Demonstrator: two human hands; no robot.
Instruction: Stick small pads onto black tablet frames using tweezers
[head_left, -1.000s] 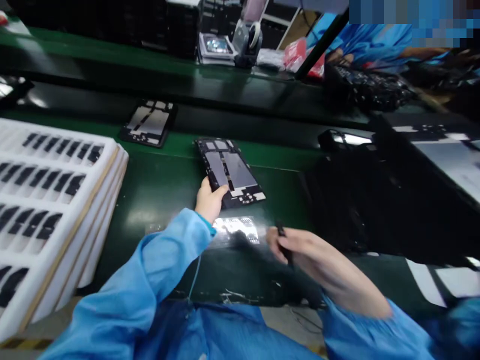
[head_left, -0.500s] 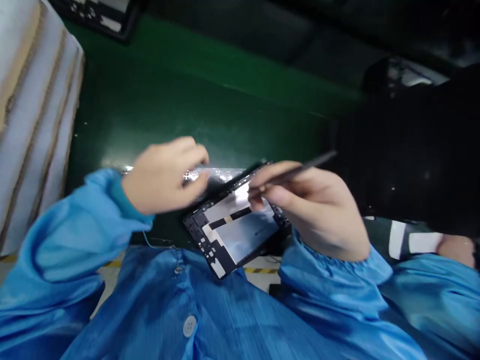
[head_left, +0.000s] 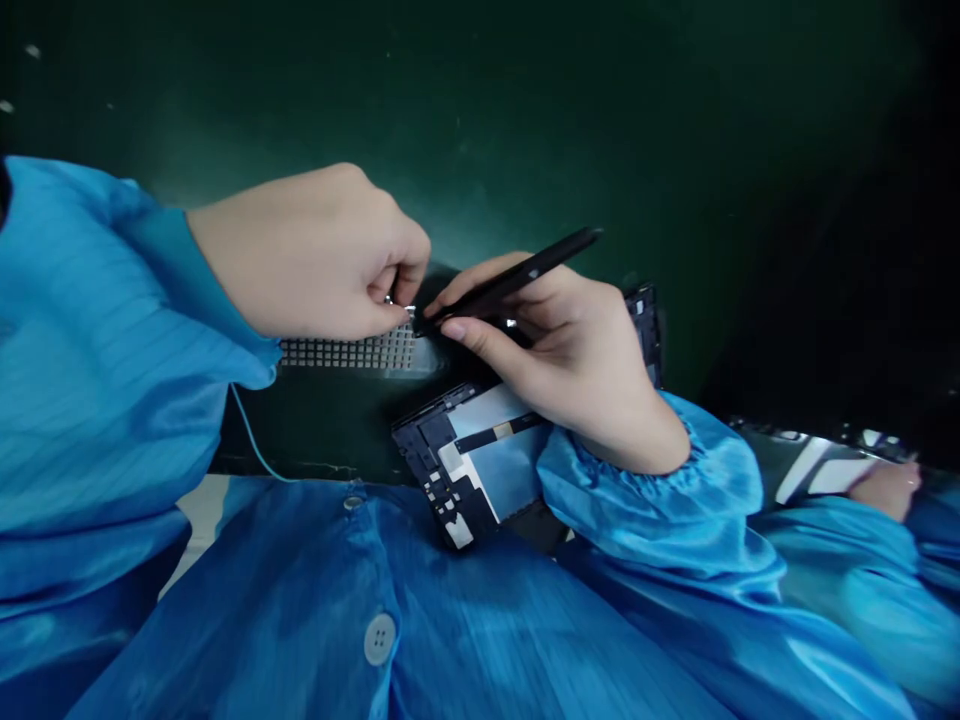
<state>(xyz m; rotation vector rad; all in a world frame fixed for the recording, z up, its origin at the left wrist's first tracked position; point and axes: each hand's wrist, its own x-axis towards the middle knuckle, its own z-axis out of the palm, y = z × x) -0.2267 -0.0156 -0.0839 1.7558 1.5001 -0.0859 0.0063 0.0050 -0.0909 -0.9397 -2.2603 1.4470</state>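
Observation:
My left hand (head_left: 322, 255) is closed in a pinch at the upper right end of a sheet of small grey squares (head_left: 345, 353); part of the sheet is hidden under the hand. Held like a pen in my right hand (head_left: 577, 340) are slim black tweezers (head_left: 525, 278), their tips by my left fingertips. What lies between the tips is too small to tell. Under my right hand rests an opened tablet (head_left: 442, 450), tilted at the bench edge against my clothing. Its black frame, silvery inner plate and a dark ribbon strip show. My right hand and sleeve cover part of it.
A dark green bench top (head_left: 450, 120) spreads out beyond my hands. On the right are another person's hand (head_left: 889, 488) and blue sleeve (head_left: 840, 560), close to white pieces (head_left: 814, 470). A large dark shape fills the far right.
My right hand has moved left with the tweezers, from over the tablet to the sheet. My left hand has closed to a pinch there. The view has shifted; the layered stack at left is out of sight.

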